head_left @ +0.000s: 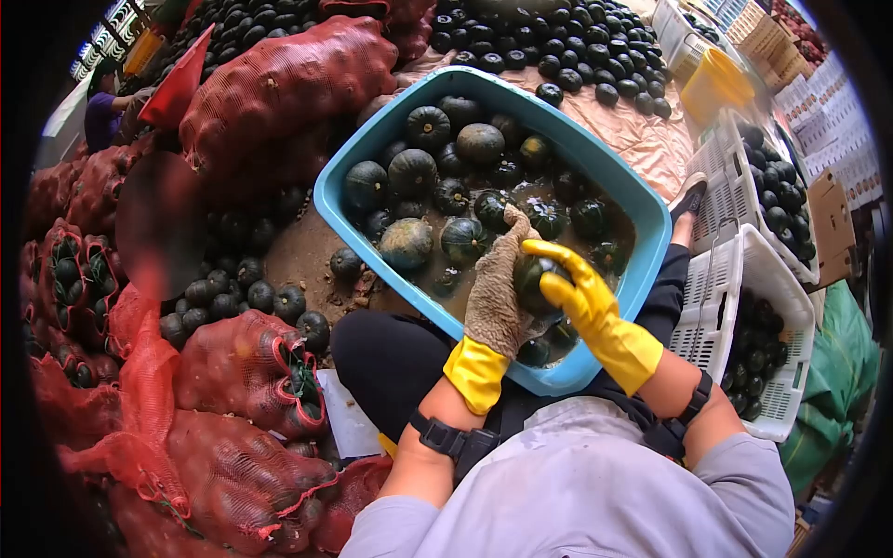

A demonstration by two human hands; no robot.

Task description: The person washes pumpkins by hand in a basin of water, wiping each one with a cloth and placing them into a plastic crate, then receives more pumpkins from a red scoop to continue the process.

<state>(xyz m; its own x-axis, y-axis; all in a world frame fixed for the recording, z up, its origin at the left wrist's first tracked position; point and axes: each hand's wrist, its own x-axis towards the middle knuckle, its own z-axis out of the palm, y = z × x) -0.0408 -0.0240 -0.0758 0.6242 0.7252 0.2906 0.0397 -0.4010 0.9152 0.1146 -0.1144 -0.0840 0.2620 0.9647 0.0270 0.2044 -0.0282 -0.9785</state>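
A small dark green pumpkin (537, 284) is held above the murky water at the near side of a blue plastic tub (423, 296). Curled over its right side are the fingers of my right hand (591, 302), in a yellow rubber glove. My left hand (499, 288) lies along the pumpkin's left side, inside a rough brown cloth mitt (493, 312) pulled over a yellow glove. The mitt hides the left fingers. More green pumpkins (412, 172) float or sit in the tub around both hands, some partly under water.
Red mesh sacks of pumpkins (242, 372) crowd the left side. White plastic crates (712, 316) holding dark pumpkins stand at the right. Beyond the tub, a large heap of pumpkins (586, 46) lies on a pinkish sheet (642, 139). Another person (104, 112) is at the far left.
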